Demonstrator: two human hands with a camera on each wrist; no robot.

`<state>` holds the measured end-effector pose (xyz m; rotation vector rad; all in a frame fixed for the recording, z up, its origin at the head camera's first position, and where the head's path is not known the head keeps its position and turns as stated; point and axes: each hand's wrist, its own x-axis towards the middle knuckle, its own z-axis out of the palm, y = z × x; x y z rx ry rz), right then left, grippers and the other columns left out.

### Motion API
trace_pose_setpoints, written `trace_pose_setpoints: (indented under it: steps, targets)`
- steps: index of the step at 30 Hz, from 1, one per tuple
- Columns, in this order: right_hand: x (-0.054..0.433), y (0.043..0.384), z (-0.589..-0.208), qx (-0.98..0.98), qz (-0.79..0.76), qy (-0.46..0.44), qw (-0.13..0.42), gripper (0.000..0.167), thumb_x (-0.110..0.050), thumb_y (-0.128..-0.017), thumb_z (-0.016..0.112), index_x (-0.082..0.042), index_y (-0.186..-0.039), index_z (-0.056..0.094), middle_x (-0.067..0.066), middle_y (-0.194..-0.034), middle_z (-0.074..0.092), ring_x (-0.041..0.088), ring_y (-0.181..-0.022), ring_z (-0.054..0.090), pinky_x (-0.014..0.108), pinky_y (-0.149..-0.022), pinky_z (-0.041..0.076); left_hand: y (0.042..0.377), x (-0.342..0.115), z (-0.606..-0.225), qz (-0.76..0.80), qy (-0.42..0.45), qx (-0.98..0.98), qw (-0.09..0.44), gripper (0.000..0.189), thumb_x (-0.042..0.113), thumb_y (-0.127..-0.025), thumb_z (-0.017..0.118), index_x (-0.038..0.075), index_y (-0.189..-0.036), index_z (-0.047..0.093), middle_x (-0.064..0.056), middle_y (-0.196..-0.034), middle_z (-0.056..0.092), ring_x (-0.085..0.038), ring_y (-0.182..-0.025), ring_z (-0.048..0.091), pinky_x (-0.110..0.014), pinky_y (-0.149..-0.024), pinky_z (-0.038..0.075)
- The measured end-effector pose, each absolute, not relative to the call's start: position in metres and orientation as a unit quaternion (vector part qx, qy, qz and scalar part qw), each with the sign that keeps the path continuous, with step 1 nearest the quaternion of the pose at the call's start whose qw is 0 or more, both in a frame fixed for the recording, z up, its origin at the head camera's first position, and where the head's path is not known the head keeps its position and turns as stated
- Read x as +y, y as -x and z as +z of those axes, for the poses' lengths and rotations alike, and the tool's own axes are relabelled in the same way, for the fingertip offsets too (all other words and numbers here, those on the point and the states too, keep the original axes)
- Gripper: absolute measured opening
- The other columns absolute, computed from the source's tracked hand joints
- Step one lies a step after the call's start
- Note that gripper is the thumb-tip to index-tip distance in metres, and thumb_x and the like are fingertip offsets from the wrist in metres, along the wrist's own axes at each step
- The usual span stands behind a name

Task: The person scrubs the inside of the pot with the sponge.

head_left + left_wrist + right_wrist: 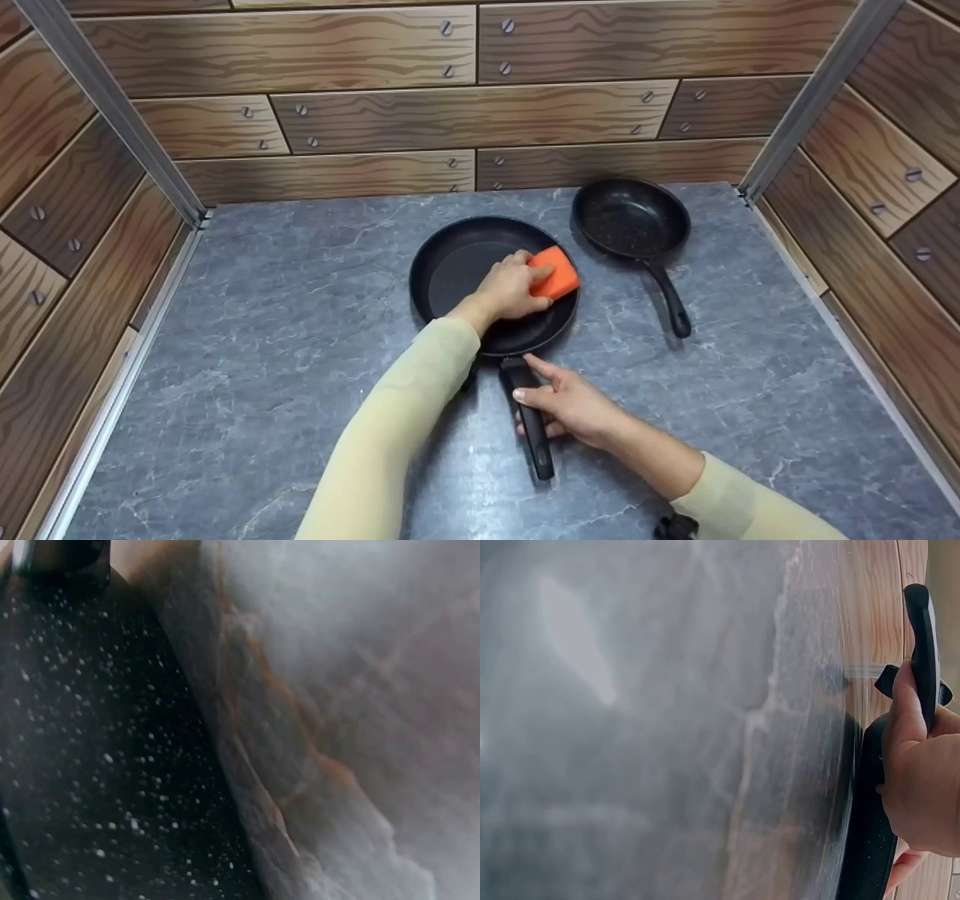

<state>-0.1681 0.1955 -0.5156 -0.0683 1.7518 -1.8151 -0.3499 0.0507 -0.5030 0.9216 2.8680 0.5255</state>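
Inside the large black frying pan, my left hand grips an orange sponge against the right side of the pan, thumb at its near edge. The pan's black handle points toward me, held by my right hand with the thumb on top and fingers beneath. From the right wrist, the right hand appears at the edge of the view, around the handle. The left wrist view has a close, speckled dark pan surface; the left hand's fingers and the sponge are not visible there.
A smaller black frying pan sits at the back right, its handle angled toward the front. Both pans are on a grey marbled tabletop. Wood-patterned walls with metal corner posts enclose the back and sides.
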Motion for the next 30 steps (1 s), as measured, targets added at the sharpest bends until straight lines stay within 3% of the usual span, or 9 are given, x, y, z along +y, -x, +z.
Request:
trace_pose_setpoints:
  steps: [14,30]
  targets:
    - [0.194,0.167,-0.513,0.664,-0.683,0.016,0.304,0.092,-0.018,-0.104,0.070,-0.005,-0.170,0.008,0.018,-0.092,0.075,0.028,-0.077,0.078,0.038,-0.065,0.064,0.359,0.050,-0.508,0.035,-0.340,0.940,-0.026,0.060,0.042,-0.102,0.070,0.038,-0.159,0.051,-0.023,-0.160,0.037,-0.038,-0.148,0.037,-0.054,-0.116,0.037]
    - [0.197,0.167,-0.513,0.658,-0.688,0.014,0.305,0.094,-0.017,-0.103,0.071,-0.005,-0.171,0.007,0.018,-0.093,0.075,0.027,-0.077,0.077,0.040,-0.067,0.064,0.370,0.052,-0.506,-0.068,-0.299,0.951,-0.045,0.060,0.044,-0.107,0.059,0.035,-0.164,0.043,-0.026,-0.164,0.034,-0.042,-0.147,0.036,-0.057,-0.113,0.037]
